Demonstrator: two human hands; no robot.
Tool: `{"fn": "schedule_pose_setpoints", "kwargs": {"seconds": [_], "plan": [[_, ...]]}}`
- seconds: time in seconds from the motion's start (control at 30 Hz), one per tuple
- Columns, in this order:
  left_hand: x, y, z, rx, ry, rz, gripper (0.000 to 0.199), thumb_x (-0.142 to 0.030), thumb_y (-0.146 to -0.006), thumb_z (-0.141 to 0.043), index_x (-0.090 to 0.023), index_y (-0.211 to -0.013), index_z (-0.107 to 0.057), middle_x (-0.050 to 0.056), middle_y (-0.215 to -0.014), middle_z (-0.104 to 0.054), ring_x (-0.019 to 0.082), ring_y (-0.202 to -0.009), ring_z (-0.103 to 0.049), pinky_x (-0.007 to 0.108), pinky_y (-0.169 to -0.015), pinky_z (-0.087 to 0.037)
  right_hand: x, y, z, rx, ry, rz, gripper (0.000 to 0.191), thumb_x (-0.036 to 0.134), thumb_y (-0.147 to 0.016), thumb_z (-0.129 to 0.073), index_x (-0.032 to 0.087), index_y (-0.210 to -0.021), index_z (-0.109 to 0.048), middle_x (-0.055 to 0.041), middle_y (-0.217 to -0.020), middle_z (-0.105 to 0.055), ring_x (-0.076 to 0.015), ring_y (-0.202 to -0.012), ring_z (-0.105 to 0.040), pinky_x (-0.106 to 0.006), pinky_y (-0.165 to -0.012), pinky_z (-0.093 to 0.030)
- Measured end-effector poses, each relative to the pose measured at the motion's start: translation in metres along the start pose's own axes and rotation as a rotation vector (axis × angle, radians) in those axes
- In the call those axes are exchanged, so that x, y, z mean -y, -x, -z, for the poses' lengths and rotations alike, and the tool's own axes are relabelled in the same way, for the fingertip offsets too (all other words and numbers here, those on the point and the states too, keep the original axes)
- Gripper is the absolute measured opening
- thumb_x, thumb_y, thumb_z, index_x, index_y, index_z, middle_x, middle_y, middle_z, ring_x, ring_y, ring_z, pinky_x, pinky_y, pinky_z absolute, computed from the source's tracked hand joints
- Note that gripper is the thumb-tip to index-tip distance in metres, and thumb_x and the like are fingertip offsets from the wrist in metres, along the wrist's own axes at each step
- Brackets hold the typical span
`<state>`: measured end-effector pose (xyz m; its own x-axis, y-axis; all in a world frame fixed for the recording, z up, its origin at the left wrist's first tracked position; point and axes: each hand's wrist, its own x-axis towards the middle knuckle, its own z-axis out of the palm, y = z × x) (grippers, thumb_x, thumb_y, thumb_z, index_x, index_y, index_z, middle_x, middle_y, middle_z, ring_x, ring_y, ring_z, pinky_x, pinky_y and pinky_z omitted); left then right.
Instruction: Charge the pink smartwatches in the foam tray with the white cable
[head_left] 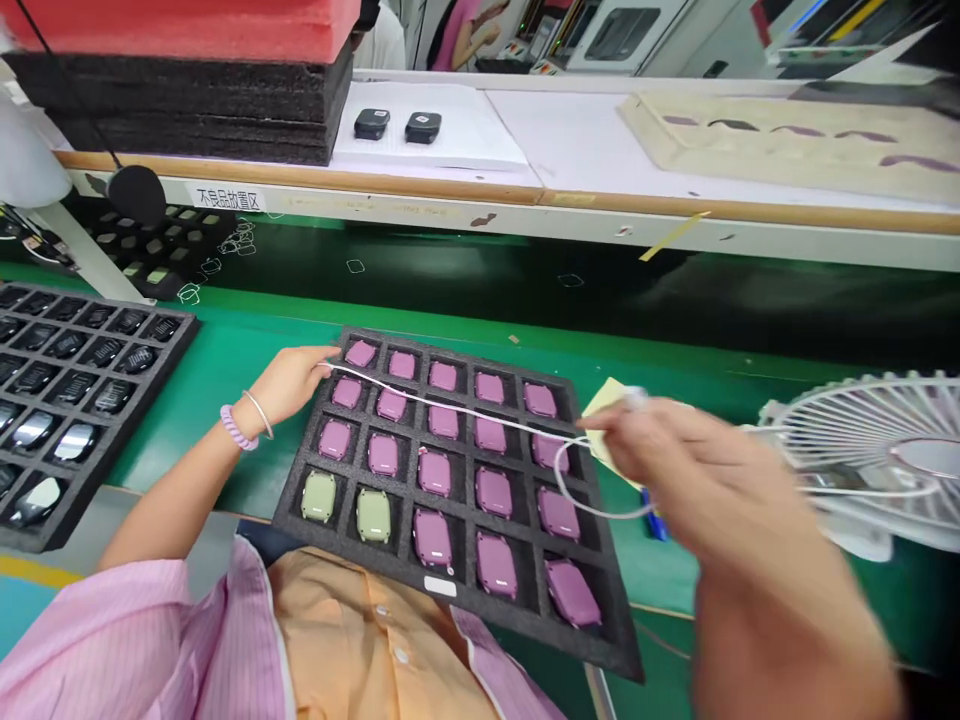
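the left hand (294, 382) is at the far left corner of a black foam tray (622, 640), thumb and fingertips closed together on a thin white cord (465, 411). the cord runs nearly straight above the tray to the right hand (667, 455), which is blurred but has its fingers folded in and the cord pinched at the tips; a loose loop hangs just below it. the tray lies tilted at the near edge of a green bench (240, 350), against the person's front, every pocket filled: eighteen purple cases (493, 493) and two green cases (319, 497) at its near left. just right of the tray, partly behind the right hand, is a yellow paper (604, 396), with a white fan (885, 440) farther right. on the left sits another tray (139, 412) of dark glossy pieces. on the far shelf (562, 140) are two black devices (371, 123) and stacked foam (172, 110).
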<state>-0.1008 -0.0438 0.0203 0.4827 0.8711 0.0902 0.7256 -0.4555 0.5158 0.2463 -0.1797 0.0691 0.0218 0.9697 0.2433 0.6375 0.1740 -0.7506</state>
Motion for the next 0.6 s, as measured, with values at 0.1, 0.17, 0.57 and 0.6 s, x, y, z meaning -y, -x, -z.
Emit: {"fn": "schedule_pose_setpoints", "kwargs": {"seconds": [0.1,0.17,0.57,0.6], "plan": [[0.002,-0.004,-0.016,-0.015,-0.07,0.055,0.024,-0.02,-0.096,-0.05,-0.017,-0.11,-0.069,0.007,-0.097,-0.073,0.024,-0.094,-0.065,0.037,-0.093,-0.049,-0.006,-0.005,-0.042,0.267,-0.068,-0.006,0.059,0.075,-0.097,-0.045,0.023,-0.085,-0.072,-0.0031,-0.062,-0.053,-0.0204,-0.054,-0.049,-0.033,-0.05,-0.04],[0.002,-0.017,-0.022,-0.064,-0.09,0.013,0.019,-0.019,-0.095,-0.053,-0.017,-0.099,-0.071,0.008,-0.101,-0.071,0.025,-0.1,-0.063,0.039,-0.096,-0.047,-0.008,-0.017,-0.066,0.379,-0.141,-0.021,0.06,0.071,-0.099,-0.044,0.02,-0.094,-0.074,-0.0015,-0.059,-0.05,-0.0203,-0.056,-0.051,-0.032,-0.053,-0.042],[0.01,-0.069,-0.028,0.154,-0.172,-0.219,0.017,-0.013,-0.092,-0.058,-0.016,-0.093,-0.074,0.008,-0.096,-0.072,0.022,-0.098,-0.06,0.034,-0.096,-0.044,-0.016,-0.074,-0.066,0.467,-0.364,-0.2,0.049,0.059,-0.079,-0.074,0.015,-0.101,-0.075,0.0035,-0.055,-0.051,-0.0124,-0.046,-0.047,-0.025,-0.047,-0.042],[0.009,-0.07,-0.027,0.166,-0.191,-0.23,0.017,-0.013,-0.092,-0.057,-0.016,-0.093,-0.074,0.008,-0.097,-0.072,0.022,-0.099,-0.06,0.034,-0.097,-0.043,-0.02,-0.073,-0.07,0.489,-0.371,-0.211,0.046,0.057,-0.079,-0.075,0.015,-0.098,-0.075,0.0017,-0.058,-0.056,-0.0136,-0.048,-0.051,-0.026,-0.05,-0.046]]}}
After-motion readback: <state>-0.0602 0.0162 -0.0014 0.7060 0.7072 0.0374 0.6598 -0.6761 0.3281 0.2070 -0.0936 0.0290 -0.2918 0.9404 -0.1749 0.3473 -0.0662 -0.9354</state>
